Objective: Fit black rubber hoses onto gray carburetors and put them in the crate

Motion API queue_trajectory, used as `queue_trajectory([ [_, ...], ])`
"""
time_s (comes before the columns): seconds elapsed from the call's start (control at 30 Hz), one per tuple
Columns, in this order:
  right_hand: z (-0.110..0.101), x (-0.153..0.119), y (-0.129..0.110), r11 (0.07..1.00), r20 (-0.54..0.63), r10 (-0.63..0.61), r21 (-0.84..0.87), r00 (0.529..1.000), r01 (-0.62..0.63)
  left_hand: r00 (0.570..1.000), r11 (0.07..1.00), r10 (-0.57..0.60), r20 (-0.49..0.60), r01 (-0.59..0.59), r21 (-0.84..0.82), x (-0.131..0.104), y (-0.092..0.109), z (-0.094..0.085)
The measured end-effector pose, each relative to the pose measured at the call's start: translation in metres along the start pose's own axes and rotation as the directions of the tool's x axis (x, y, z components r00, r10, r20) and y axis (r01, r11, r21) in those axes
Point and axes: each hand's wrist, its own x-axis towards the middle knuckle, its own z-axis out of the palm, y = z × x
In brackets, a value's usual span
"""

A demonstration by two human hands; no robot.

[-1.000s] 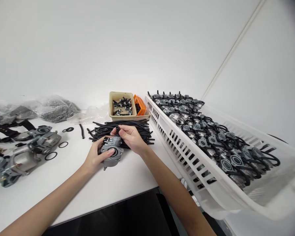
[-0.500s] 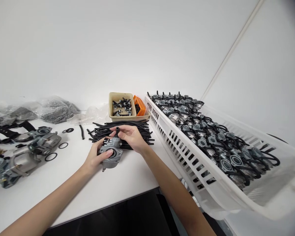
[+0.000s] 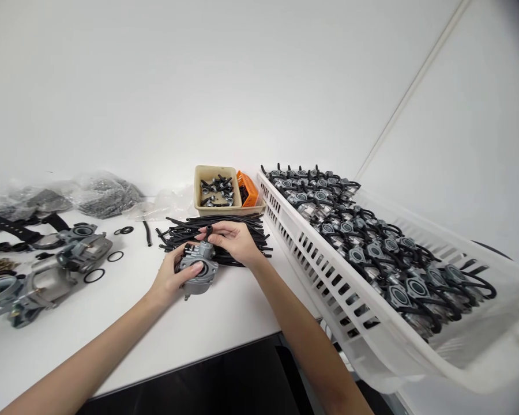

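A grey metal carburetor is held above the white table, near its middle. My left hand grips its left side, with the thumb across the front by the round opening. At the top of the carburetor, my right hand pinches a black cap with a short stem between thumb and fingers. Just behind both hands lies a pile of black rubber hoses.
A white basket full of carburetors with hoses fills the right. Behind the hoses stand a beige tray of small parts and an orange basket. Larger carburetors, black rings and plastic-wrapped parts lie left.
The whole view has shifted slightly, so things appear a little further right. Both hands keep their hold on the carburetor and the black cap.
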Motion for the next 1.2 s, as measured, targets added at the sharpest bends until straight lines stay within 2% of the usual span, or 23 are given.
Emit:
queue_trajectory([
  [0.1,0.000,0.000,-0.004,0.997,0.024,-0.055,-0.050,0.998,0.056,0.993,0.998,-0.017,-0.117,0.010,-0.059,0.003,-0.002,0.002],
  [0.23,-0.002,0.001,-0.006,0.989,-0.077,-0.113,-0.102,0.991,0.104,0.951,0.973,-0.116,-0.286,0.052,-0.223,0.010,0.000,0.008],
  [0.33,-0.003,0.002,0.003,0.988,-0.080,-0.100,-0.128,0.992,0.089,0.927,0.917,-0.202,-0.316,0.067,-0.392,0.013,0.011,0.014],
  [0.47,0.000,0.000,0.015,0.965,0.038,-0.055,-0.255,0.998,0.063,0.911,0.789,-0.290,-0.294,0.054,-0.611,0.013,0.029,0.021],
  [0.63,0.002,-0.003,0.017,0.888,0.082,-0.067,-0.449,0.994,0.097,0.916,0.703,-0.284,-0.284,-0.002,-0.711,0.016,0.032,0.024],
  [0.7,0.000,-0.001,0.017,0.868,0.049,-0.121,-0.479,0.992,0.129,0.889,0.699,-0.302,-0.345,-0.039,-0.714,0.018,0.028,0.019],
  [0.77,-0.006,0.002,0.020,0.848,-0.063,-0.173,-0.518,0.983,0.117,0.851,0.700,-0.324,-0.414,-0.079,-0.710,0.020,0.026,0.013],
  [0.83,-0.015,0.005,0.024,0.775,-0.187,-0.213,-0.629,0.959,0.050,0.825,0.693,-0.334,-0.456,-0.113,-0.712,0.023,0.026,0.006],
  [0.9,-0.025,0.006,0.028,0.637,-0.222,-0.227,-0.770,0.948,-0.028,0.800,0.681,-0.346,-0.490,-0.146,-0.718,0.025,0.029,0.001],
  [0.97,-0.032,0.006,0.029,0.520,-0.190,-0.209,-0.853,0.959,-0.056,0.777,0.665,-0.364,-0.514,-0.170,-0.727,0.027,0.033,-0.002],
  [1.0,-0.034,0.005,0.030,0.491,-0.168,-0.192,-0.870,0.967,-0.054,0.769,0.656,-0.373,-0.520,-0.177,-0.733,0.028,0.035,-0.003],
  [1.1,-0.035,0.003,0.029,0.431,-0.108,-0.159,-0.902,0.981,-0.030,0.762,0.629,-0.394,-0.514,-0.185,-0.755,0.029,0.037,-0.003],
  [1.2,-0.032,0.003,0.027,0.379,-0.085,-0.186,-0.925,0.979,-0.008,0.781,0.603,-0.394,-0.485,-0.179,-0.778,0.027,0.038,-0.004],
])
